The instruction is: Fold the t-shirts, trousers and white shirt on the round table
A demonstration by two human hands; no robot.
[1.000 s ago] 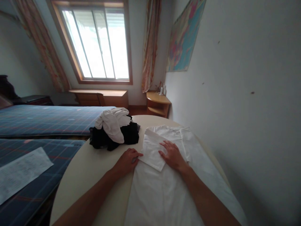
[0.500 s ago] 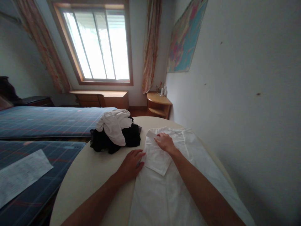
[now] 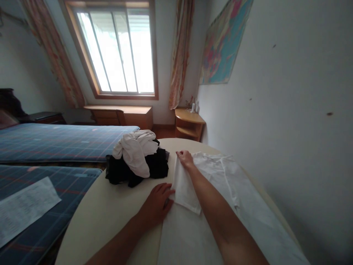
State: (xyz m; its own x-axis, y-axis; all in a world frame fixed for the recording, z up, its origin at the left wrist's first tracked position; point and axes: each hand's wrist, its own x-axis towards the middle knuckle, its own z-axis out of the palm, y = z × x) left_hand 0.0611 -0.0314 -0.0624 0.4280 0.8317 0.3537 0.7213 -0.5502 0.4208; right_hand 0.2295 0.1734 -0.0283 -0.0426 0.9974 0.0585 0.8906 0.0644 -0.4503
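A white shirt point(image 3: 187, 235) lies spread over the near and right part of the round table. One part of it, which looks like a sleeve point(image 3: 184, 191), is laid back on itself along the left side, its hemmed end towards me. My right hand point(image 3: 185, 158) pinches the far left corner of this folded part, thumb and fingers together. At the shirt's left edge rests my left hand point(image 3: 157, 202), fingers stretched out and the thumb apart, touching the cloth. Beyond my left hand sits a pile of clothes, a white garment point(image 3: 135, 147) on top of black ones point(image 3: 157, 163).
The cream round table point(image 3: 110, 217) has its right edge close to the wall point(image 3: 303, 154). Left of it are mattresses with a blue plaid cover point(image 3: 68, 141) and a printed sheet of paper point(image 3: 30, 209). A corner shelf point(image 3: 190, 116) and a desk point(image 3: 138, 114) stand beyond.
My right hand has moved left to the far left corner of the folded cloth and now pinches it there. My left hand stays by the shirt's left edge. The view has shifted slightly.
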